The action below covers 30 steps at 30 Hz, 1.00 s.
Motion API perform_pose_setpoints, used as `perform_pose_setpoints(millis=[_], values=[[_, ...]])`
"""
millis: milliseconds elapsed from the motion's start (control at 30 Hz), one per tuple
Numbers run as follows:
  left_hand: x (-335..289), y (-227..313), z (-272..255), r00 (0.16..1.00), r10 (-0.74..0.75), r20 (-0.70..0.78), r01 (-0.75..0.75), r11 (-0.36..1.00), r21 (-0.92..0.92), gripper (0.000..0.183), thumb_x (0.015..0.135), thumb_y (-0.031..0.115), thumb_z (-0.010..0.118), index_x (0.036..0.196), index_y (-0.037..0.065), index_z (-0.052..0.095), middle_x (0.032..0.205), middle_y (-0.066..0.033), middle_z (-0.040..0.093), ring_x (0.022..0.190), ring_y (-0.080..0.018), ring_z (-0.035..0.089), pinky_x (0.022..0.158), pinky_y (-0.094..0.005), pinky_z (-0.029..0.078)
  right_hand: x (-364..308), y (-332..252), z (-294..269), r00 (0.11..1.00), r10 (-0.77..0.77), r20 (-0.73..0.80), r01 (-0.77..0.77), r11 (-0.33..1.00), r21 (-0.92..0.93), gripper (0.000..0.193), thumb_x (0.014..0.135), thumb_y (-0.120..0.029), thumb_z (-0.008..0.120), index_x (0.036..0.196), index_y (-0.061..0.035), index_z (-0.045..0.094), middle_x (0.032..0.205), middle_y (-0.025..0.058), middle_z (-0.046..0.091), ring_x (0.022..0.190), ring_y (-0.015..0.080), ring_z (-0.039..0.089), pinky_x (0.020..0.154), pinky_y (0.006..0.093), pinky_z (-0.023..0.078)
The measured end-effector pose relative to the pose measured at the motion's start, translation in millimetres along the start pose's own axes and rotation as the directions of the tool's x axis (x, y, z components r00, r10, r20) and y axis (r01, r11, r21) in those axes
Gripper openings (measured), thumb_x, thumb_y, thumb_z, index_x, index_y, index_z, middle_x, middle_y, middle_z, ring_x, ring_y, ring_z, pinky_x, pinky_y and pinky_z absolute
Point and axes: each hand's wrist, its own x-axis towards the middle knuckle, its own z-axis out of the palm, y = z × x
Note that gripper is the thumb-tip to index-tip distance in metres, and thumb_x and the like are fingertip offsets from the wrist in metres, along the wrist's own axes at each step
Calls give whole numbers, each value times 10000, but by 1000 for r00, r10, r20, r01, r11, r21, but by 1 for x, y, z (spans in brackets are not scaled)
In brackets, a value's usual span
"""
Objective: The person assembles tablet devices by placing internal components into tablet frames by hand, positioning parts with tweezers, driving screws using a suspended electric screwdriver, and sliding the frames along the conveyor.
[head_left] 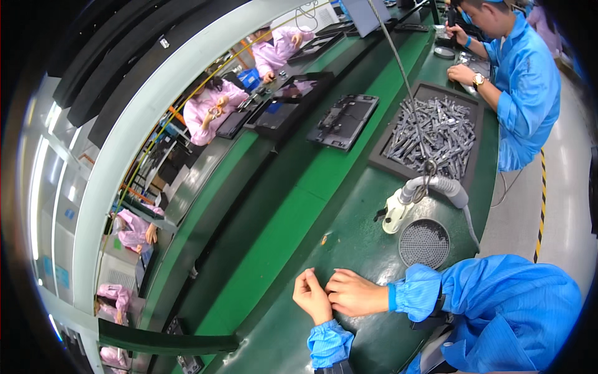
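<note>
A rectangular black tray [477,131] lies on the dark green bench [330,255], filled with a loose heap of small grey parts [430,134]. A round grey dish with a mesh-patterned surface [424,243] sits between the tray and the person's right sleeve; its contents cannot be determined. A white nozzle [395,212] is positioned between tray and dish. Across the line, a blue bin [250,79] stands near a worker in pink.

The left hand [313,298] has its fingers curled, thumb and fingertips drawn together. The right hand [356,293] has its fingers bent and meets the left. Whether either grips a small item cannot be determined. The dish is the nearest separate object, just beyond the right cuff.

The bench's right edge runs past dish and tray, bordering the floor. Left of the hands, bench surface extends to a bright green strip [280,218], which carries a flat dark device [344,121].
</note>
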Motion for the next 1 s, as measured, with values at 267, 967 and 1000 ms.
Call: perform_pose_setpoints(millis=[267,967,1000], values=[[1,-3,-1,1000,9,-10,-9,999,32,192,916,118,556,852,-46,633,825,-85,661,762,-120,582,702,-274,473,0,0,4,999,34,21,-34,999,3,103,733,-170,637,713,-71,624,845,52,535,909,252,486,972,422,359],[-31,141,-46,909,323,265,-212,903,-372,273,946,212,467,958,-24,604,745,-58,505,616,-177,455,542,-297,394,1,-4,9,993,68,91,-71,997,26,80,762,-159,652,769,-86,620,901,45,515,959,242,474,1025,446,331],[-38,166,-55,836,311,452,-109,901,-419,229,912,167,490,968,-4,632,912,-152,622,749,-310,577,647,-399,516,-2,-1,9,997,61,55,-62,998,23,78,772,-158,646,767,-87,615,902,46,511,966,240,472,1036,446,322]])
